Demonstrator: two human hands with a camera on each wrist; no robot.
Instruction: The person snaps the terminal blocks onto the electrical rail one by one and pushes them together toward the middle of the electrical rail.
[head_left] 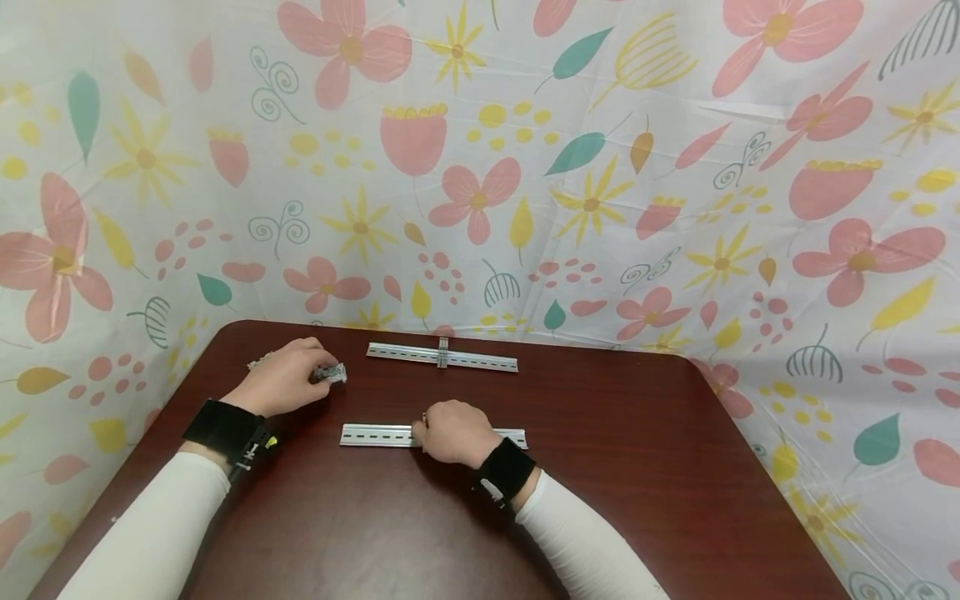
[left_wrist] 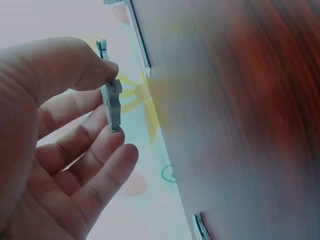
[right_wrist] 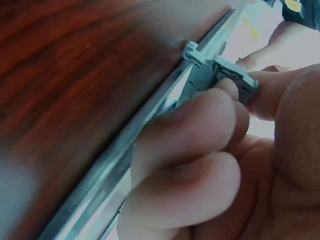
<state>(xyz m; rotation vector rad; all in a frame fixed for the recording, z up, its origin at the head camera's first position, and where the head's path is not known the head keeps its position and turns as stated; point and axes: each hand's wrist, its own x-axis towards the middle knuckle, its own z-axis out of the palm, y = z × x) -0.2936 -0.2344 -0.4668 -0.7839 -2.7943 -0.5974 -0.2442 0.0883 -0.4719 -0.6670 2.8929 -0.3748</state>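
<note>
Perhaps for steadiness, our right grip [head_left: 453, 432] pinches one clip [right_wrist: 199, 80] at the near rail [head_left: 377, 435], our left grip [head_left: 285, 377], at ten o'clock, another clip [left_wrist: 114, 107].

Shiny metal rail [head_left: 378, 430], glossy tabletop [head_left: 637, 467]

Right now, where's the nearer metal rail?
The nearer rail lies just left of centre in the head view, partly hidden by the right hand, with the other rail beyond.
</note>
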